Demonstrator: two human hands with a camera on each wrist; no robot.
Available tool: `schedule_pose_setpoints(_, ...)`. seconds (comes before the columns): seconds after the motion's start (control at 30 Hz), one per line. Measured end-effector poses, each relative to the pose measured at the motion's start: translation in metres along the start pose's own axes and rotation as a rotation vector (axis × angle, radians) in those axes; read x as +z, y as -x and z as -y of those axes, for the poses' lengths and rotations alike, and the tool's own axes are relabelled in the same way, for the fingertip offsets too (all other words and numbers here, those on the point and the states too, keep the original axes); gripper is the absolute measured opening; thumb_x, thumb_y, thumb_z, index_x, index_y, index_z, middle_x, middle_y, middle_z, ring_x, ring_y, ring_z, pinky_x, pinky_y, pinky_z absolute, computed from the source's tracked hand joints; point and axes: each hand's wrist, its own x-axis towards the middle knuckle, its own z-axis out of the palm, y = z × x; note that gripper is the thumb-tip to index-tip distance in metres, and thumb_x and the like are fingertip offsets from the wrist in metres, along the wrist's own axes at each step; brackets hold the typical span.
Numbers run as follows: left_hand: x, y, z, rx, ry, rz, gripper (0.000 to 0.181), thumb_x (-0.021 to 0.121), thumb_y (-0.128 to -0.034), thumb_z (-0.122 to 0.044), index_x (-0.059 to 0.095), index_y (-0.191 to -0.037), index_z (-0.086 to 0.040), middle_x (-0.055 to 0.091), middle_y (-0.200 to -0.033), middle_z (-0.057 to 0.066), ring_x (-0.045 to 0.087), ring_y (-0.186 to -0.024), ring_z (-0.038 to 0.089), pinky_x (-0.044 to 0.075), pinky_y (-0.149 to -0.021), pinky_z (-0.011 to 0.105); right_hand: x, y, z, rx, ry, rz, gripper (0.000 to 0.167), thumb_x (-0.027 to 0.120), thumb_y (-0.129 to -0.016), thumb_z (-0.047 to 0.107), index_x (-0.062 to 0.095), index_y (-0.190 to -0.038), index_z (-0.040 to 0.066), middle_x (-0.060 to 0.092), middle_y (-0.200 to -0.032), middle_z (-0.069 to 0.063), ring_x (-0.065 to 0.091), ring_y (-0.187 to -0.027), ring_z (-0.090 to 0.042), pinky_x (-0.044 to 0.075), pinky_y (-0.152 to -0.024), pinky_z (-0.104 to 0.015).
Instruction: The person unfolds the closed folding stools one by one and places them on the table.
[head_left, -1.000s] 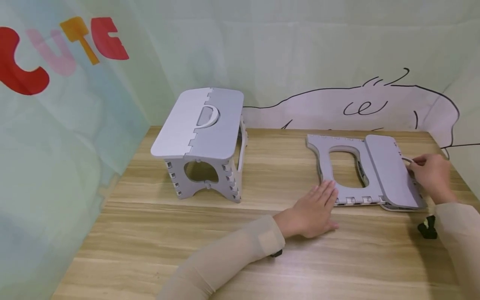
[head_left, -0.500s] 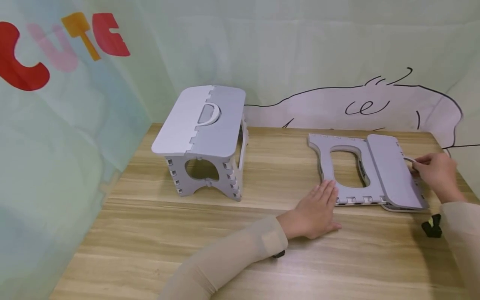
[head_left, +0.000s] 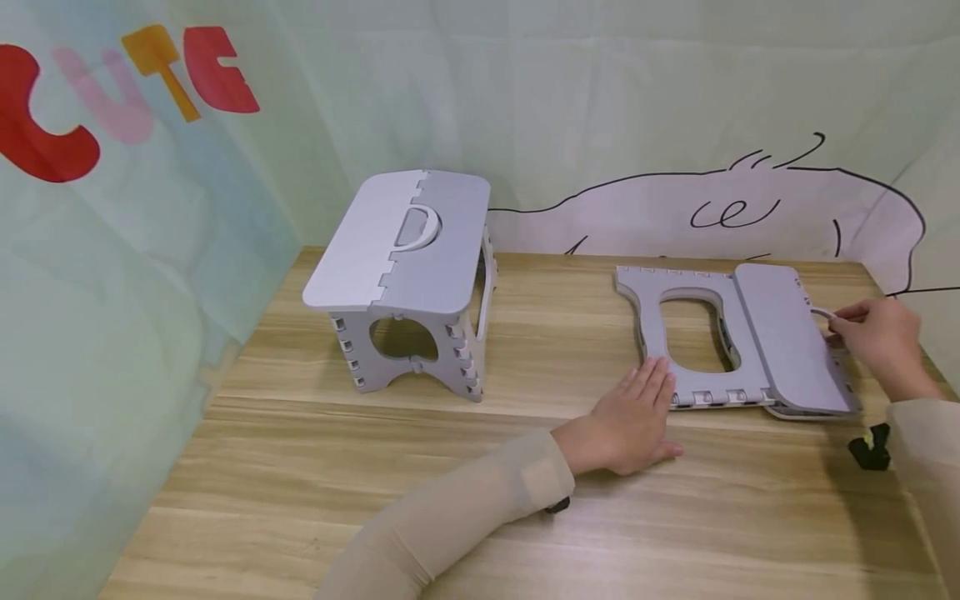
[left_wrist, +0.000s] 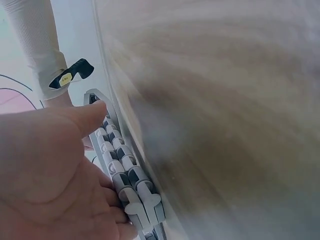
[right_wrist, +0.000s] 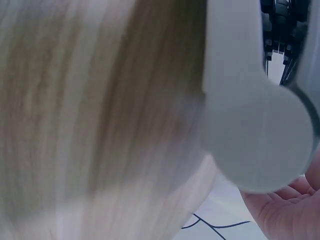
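A grey folding stool (head_left: 708, 387) lies folded flat on the right of the table in the head view. My left hand (head_left: 630, 421) rests at its near left corner, fingers straight and touching the frame. In the left wrist view, the same hand (left_wrist: 50, 175) lies along the stool's hinged edge (left_wrist: 120, 160). My right hand (head_left: 877, 337) pinches the thin handle (head_left: 822, 312) at the stool's right side, beside the seat panel (head_left: 791, 342). The right wrist view has a rounded grey stool part (right_wrist: 260, 135) covering much of my right hand (right_wrist: 285, 210).
A second grey stool (head_left: 405, 283) stands unfolded at the back left of the wooden table (head_left: 480, 533). A printed cloth backdrop (head_left: 525, 108) hangs behind and along the left. Black wrist-camera mounts (head_left: 870, 447) sit at the sleeves.
My right hand has moved slightly to the right with the handle, and the seat panel's right edge has shifted a little that way. My left hand stays at the stool's corner.
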Motion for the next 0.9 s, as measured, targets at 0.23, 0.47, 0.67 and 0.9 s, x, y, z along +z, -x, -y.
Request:
schedule_pose_setpoints(0.23, 0.000, 0.000, 0.001, 0.002, 0.031, 0.006, 0.086, 0.022, -0.1019, -0.062, -0.003, -0.159, -0.004, -0.016, -0.163, 0.016, -0.016, -0.150, 0.027, -0.001, -0.121, 0.033, 0.011, -0.028, -0.038, -0.032, -0.006, -0.018, 0.025, 0.053, -0.099, 0.002, 0.059, -0.104, -0.022, 0.067, -0.065, -0.021, 0.057, -0.045, -0.007, 0.046, -0.039, -0.024)
schedule_pose_setpoints(0.47, 0.000, 0.002, 0.003, 0.005, 0.056, -0.007, 0.086, 0.023, -0.1023, -0.062, -0.005, -0.158, -0.003, -0.017, -0.163, 0.017, -0.016, -0.149, 0.027, -0.003, -0.121, 0.032, -0.003, -0.010, -0.011, -0.021, -0.016, -0.037, 0.024, 0.054, -0.097, -0.002, 0.058, -0.103, -0.024, 0.066, -0.066, -0.024, 0.063, -0.049, -0.018, 0.050, -0.040, -0.027)
schedule_pose_setpoints(0.67, 0.001, 0.003, 0.004, 0.018, 0.064, -0.012, 0.085, 0.024, -0.1029, -0.061, -0.005, -0.158, -0.002, -0.018, -0.163, 0.017, -0.017, -0.149, 0.027, -0.003, -0.120, 0.032, -0.015, 0.008, 0.013, -0.018, -0.026, -0.017, 0.023, 0.052, -0.098, -0.005, 0.055, -0.104, -0.027, 0.064, -0.073, -0.032, 0.064, -0.054, -0.022, 0.052, -0.043, -0.025)
schedule_pose_setpoints(0.9, 0.002, 0.004, 0.005, 0.026, 0.059, -0.015, 0.085, 0.024, -0.1028, -0.061, -0.005, -0.158, -0.003, -0.019, -0.162, 0.017, -0.018, -0.149, 0.027, -0.004, -0.120, 0.033, -0.019, 0.008, 0.014, -0.044, -0.002, -0.004, 0.023, 0.051, -0.099, -0.005, 0.055, -0.104, -0.027, 0.064, -0.074, -0.033, 0.064, -0.054, -0.024, 0.050, -0.043, -0.023)
